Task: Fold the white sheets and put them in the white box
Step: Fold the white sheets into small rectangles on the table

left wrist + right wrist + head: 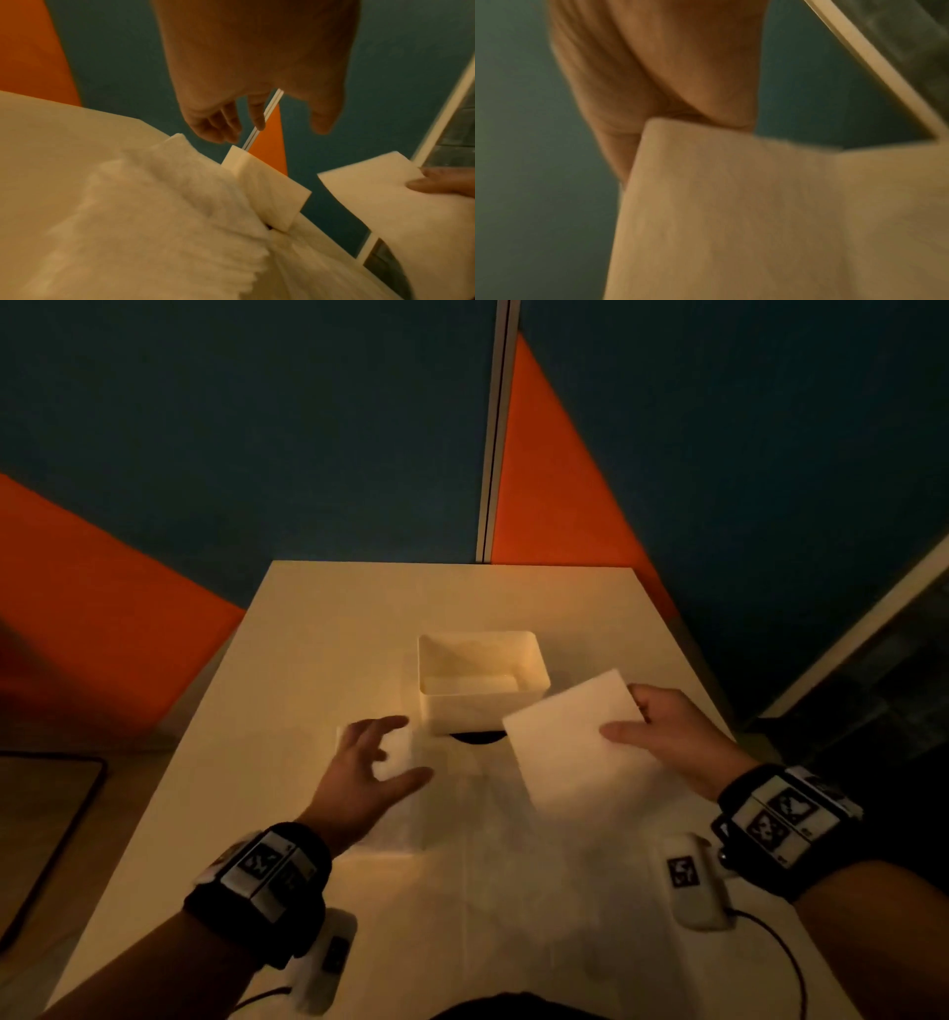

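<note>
My right hand pinches a folded white sheet at its right edge, thumb on top and fingers underneath, and holds it tilted in the air just to the right of the white box. The sheet's near-left part overlaps my view of the box's front right corner. In the right wrist view the sheet fills most of the picture below the palm, though that view is blurred.

My left hand is spread loosely with slightly curved fingers and grips nothing; it hovers over a stack of white sheets lying on the surface just left of the box's front. From the left wrist view the stack shows as many thin layered edges beneath the hanging fingers, and I cannot tell whether any fingertip touches the top sheet.

The white box stands open near the middle of the surface, and something pale and flat, seemingly folded sheets, lies along its bottom. A dark round patch shows on the surface right at the box's front wall. Both of my wrists carry black bands with marker tags. Behind the surface are blue and orange wall panels.
</note>
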Demonstrator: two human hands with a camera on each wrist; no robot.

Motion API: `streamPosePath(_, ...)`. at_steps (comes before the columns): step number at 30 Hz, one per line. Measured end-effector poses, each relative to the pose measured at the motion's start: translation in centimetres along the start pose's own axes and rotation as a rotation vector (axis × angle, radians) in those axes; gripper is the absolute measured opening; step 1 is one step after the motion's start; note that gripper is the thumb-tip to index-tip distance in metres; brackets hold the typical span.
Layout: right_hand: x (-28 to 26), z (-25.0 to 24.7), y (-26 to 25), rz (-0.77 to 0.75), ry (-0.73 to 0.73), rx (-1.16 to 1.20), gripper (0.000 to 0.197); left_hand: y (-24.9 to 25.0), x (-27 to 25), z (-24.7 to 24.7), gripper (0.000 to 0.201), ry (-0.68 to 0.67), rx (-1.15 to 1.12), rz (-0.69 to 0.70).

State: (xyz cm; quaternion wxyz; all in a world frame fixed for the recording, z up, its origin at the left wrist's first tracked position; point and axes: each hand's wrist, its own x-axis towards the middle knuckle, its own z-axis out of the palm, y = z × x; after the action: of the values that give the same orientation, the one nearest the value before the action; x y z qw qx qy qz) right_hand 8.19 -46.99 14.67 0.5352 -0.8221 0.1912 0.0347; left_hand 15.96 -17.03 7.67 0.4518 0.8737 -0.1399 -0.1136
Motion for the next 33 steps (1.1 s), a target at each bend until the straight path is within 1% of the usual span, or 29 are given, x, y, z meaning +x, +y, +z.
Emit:
streamPosePath(2,-0.4,0.9,-0.6,-0.015,0.031,0.182,0.024,1.7,-0.1,0.4,0.083,-0.169,-0.136,-0.010)
streamPosePath(3,-0.5,1.5,-0.8,-0.016,0.036,0.259,0.023,2.5,-0.1,0.6,0.087,-0.243,-0.210,-0.042)
streamPosePath(4,-0.7,2.1,-1.0,-0.015,0.036,0.329,0.023,3.1,-0.1,0.9,0.087,-0.300,-0.285,-0.085)
streamPosePath(6,-1.1,3.3,-1.3,-0.011,0.021,0.438,0.023,4.2,-0.1,1.4,0.075,-0.371,-0.414,-0.153)
streamPosePath(9,-1.4,4.7,-1.4,-0.024,-0.003,0.539,0.023,5.2,-0.3,2.0,0.061,-0.441,-0.595,-0.210)
streamPosePath(11,-1.5,5.4,-1.4,-0.031,-0.001,0.579,0.025,6.0,-0.6,2.2,0.048,-0.453,-0.710,-0.234)
streamPosePath(13,-1.5,5.7,-1.3,-0.032,0.003,0.617,0.027,6.6,-0.7,2.5,0.042,-0.413,-0.775,-0.245)
streamPosePath(17,-1.6,5.7,-0.9,-0.019,-0.005,0.644,0.026,6.9,-0.6,2.9,0.043,-0.294,-0.817,-0.231)
streamPosePath(20,-2.0,5.4,-0.5,0.005,-0.089,0.561,0.028,6.9,-0.4,2.9,0.041,-0.225,-0.850,-0.214)
streamPosePath(22,-2.2,5.3,-0.2,0.012,-0.121,0.529,0.028,6.8,-0.3,2.8,0.039,-0.213,-0.859,-0.193)
streamPosePath(25,-2.2,5.1,0.3,0.020,-0.095,0.551,0.025,6.2,0.0,2.6,0.038,-0.235,-0.828,-0.152)
streamPosePath(27,-2.1,4.9,0.7,0.023,-0.076,0.568,0.024,5.8,0.3,2.3,0.034,-0.276,-0.801,-0.135)
streamPosePath(29,-2.0,4.7,0.9,0.016,-0.056,0.588,0.024,5.4,0.5,1.6,0.029,-0.358,-0.784,-0.141)
streamPosePath(31,-2.0,4.4,0.9,0.013,-0.038,0.583,0.021,5.0,0.6,0.5,0.029,-0.490,-0.754,-0.147)
streamPosePath(32,-2.1,4.2,0.9,0.015,-0.043,0.558,0.022,4.8,0.7,-0.1,0.032,-0.571,-0.731,-0.144)
streamPosePath(33,-2.1,4.0,0.9,0.021,-0.056,0.525,0.027,4.6,0.7,-0.7,0.036,-0.654,-0.710,-0.143)
